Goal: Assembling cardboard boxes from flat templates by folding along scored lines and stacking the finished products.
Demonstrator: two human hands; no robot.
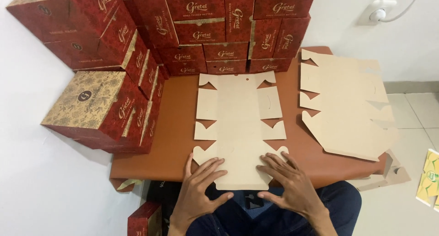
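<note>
A flat, unfolded beige cardboard box blank (240, 121) lies plain side up on a low brown table (176, 140). My left hand (199, 190) rests with spread fingers on the blank's near left corner. My right hand (290, 183) lies flat on its near right corner, fingers apart. Neither hand grips anything. The blank's near edge hangs slightly past the table's front edge, above my lap in dark trousers.
A stack of more flat beige blanks (347, 108) lies at the table's right end. Several assembled dark red and gold boxes (201, 30) are piled along the back, with more (98, 108) at the left. Another red box (144, 220) sits by my left knee. White tiled floor at right.
</note>
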